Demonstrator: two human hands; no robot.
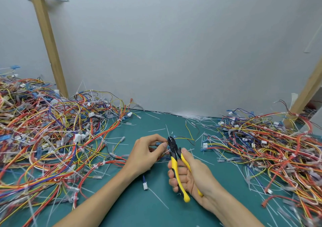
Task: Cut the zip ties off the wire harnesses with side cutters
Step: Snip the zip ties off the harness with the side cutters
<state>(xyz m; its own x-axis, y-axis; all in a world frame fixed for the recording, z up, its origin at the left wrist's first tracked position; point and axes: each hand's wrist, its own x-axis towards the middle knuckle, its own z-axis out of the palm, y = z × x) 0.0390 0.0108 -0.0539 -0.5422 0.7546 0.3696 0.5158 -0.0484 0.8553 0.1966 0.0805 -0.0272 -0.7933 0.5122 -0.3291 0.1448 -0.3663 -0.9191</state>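
My right hand (190,172) grips the yellow-and-black handles of the side cutters (176,162), with the black jaws pointing up and away. My left hand (148,150) pinches a small wire harness (184,137) between thumb and fingers, right beside the jaws. The harness's yellow and dark wires trail off to the right over the green mat (139,205). The jaws sit against the wires at my left fingertips; any zip tie there is too small to make out.
A big tangle of red, yellow and blue harnesses (43,131) fills the left side, and another pile (271,148) lies on the right. Cut white zip ties (188,116) litter the mat and the foot of the grey wall. A white connector (145,185) lies between my forearms.
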